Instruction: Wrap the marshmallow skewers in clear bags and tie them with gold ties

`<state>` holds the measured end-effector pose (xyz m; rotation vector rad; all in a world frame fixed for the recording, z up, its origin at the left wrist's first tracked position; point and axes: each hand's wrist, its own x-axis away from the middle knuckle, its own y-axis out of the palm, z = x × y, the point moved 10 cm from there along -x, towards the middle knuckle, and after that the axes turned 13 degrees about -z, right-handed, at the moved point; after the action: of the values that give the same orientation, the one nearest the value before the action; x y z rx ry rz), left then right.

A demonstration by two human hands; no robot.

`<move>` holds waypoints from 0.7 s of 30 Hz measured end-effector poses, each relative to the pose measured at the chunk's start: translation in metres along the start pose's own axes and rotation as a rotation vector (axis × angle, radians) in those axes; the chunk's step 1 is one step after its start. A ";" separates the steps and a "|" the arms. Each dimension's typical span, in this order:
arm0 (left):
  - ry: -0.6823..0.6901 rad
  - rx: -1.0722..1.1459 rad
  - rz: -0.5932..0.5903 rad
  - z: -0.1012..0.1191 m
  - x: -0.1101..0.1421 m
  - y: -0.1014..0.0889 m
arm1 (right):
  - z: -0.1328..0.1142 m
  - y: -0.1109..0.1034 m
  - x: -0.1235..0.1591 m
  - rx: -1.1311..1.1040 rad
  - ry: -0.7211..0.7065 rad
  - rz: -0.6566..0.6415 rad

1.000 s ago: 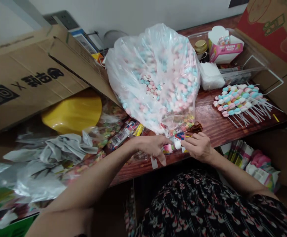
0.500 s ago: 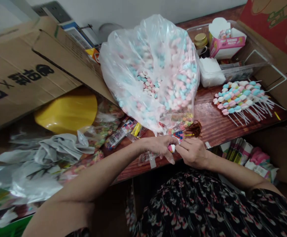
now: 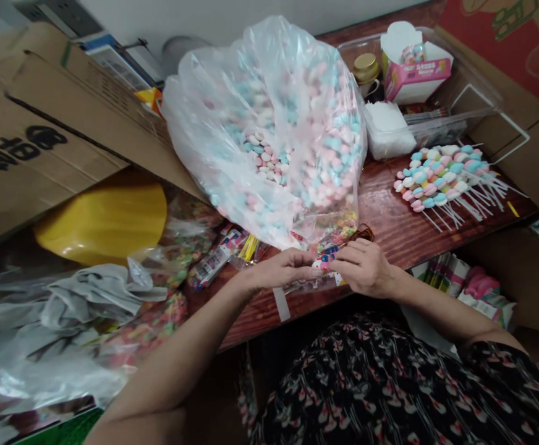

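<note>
1. Lying flatter than half a second ago, the left hand (image 3: 283,269) now points its fingers at the right hand (image 3: 366,267).
2. Between the fingertips is a small soft pink and white piece (image 3: 321,264), near the front edge of the shiny dark red wooden worktop (image 3: 381,198).
3. The left hand's grip is nearly closed, pinching the piece. The right hand's grip is curled up against it; how tightly it holds, I cannot tell.
4. One second ago a white ball showed between the hands; now I cannot see it. I think the hands are still busy with this piece, as the pile of pink, blue and white candy sticks (image 3: 441,176) looks the same.
5. Big black letters mark the brown cardboard box (image 3: 112,117), but the edge cuts them and I cannot read them.
6. Words on the pink and white paper box (image 3: 418,73) are too small to read.
</note>
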<state>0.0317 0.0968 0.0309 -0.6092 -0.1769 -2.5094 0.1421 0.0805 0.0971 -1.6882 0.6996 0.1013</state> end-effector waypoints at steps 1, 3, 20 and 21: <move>0.002 0.066 0.006 -0.006 0.001 0.004 | 0.006 -0.001 0.000 -0.027 0.026 -0.011; 0.021 0.156 0.068 -0.015 -0.001 0.011 | 0.016 0.003 0.000 -0.107 0.100 -0.035; 0.239 0.281 0.852 -0.042 0.011 0.025 | 0.038 0.040 0.022 -0.850 0.479 0.268; 0.234 0.264 0.822 -0.040 0.009 0.028 | 0.035 0.038 0.022 -0.835 0.465 0.298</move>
<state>0.0244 0.0595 -0.0001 -0.2040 -0.1300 -1.7006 0.1521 0.1011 0.0458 -2.4230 1.3897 0.2387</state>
